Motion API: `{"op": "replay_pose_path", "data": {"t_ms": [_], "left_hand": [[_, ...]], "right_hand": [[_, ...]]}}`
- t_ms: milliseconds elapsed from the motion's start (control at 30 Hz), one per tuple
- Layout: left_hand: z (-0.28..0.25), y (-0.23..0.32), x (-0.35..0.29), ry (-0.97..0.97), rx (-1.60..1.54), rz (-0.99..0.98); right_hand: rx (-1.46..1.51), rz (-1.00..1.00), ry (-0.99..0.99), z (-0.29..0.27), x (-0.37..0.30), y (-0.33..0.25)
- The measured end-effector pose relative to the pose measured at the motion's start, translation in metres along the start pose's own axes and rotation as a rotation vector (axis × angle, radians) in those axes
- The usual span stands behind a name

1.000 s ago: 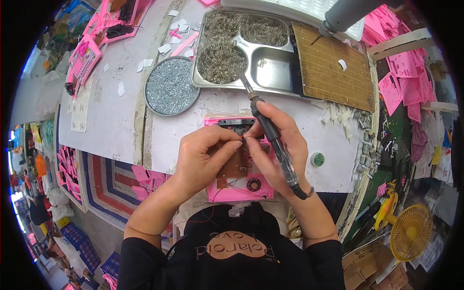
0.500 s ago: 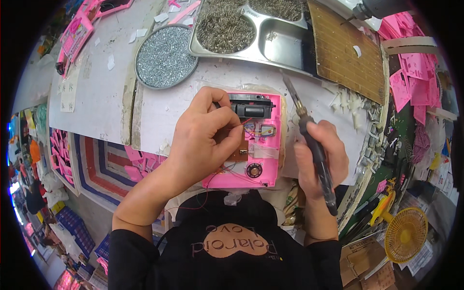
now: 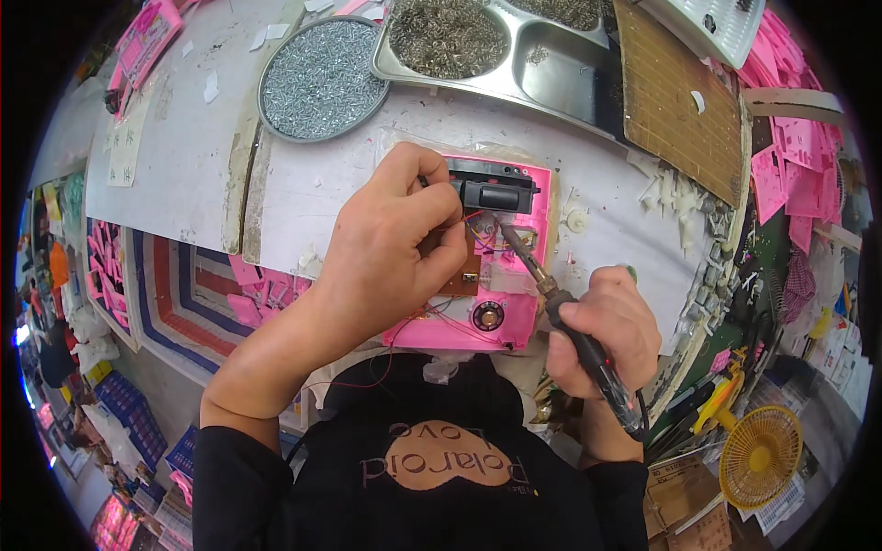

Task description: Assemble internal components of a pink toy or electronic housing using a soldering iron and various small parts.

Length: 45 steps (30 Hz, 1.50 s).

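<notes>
A pink plastic housing lies in front of me, its inside facing up. It holds a black block-like part, a brown circuit board, a small round speaker-like part and thin wires. My left hand rests over its left side, thumb and fingers pinched on a thin red wire whose end shows by the fingertips. In my right hand is a soldering iron with a dark handle. Its tip reaches over the housing, close to the red wire; contact cannot be told.
Beyond the housing stand a round dish of small screws and a metal compartment tray with more small metal parts. A brown board lies at the far right. Pink parts and a yellow fan are to the right.
My right hand has brought the soldering iron left, its tip moving from beyond the housing to over it. The left hand keeps its pinch. The view has shifted slightly.
</notes>
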<state>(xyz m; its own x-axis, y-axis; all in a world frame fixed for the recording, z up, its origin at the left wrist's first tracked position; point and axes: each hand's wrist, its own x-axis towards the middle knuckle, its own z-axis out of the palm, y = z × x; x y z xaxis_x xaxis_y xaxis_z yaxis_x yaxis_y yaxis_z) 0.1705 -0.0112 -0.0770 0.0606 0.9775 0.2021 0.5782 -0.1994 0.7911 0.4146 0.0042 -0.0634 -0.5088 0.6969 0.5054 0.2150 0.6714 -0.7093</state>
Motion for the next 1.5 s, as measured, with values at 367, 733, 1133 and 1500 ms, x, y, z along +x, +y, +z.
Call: {"op": "replay_pose_path", "data": {"t_ms": [367, 733, 1133, 1500], "left_hand": [[0.002, 0.0, 0.0, 0.002, -0.005, -0.032], [0.002, -0.001, 0.0, 0.014, -0.011, -0.019], [0.004, -0.001, 0.001, 0.041, -0.016, -0.003], [0.003, 0.001, 0.001, 0.04, 0.005, -0.014]], "right_hand": [[-0.014, -0.03, -0.022, 0.005, 0.001, 0.004], [-0.053, -0.05, -0.018, 0.009, 0.003, 0.007], [-0.061, -0.07, -0.036, 0.002, 0.0, 0.01], [-0.036, -0.051, -0.037, -0.001, 0.003, 0.009]]}}
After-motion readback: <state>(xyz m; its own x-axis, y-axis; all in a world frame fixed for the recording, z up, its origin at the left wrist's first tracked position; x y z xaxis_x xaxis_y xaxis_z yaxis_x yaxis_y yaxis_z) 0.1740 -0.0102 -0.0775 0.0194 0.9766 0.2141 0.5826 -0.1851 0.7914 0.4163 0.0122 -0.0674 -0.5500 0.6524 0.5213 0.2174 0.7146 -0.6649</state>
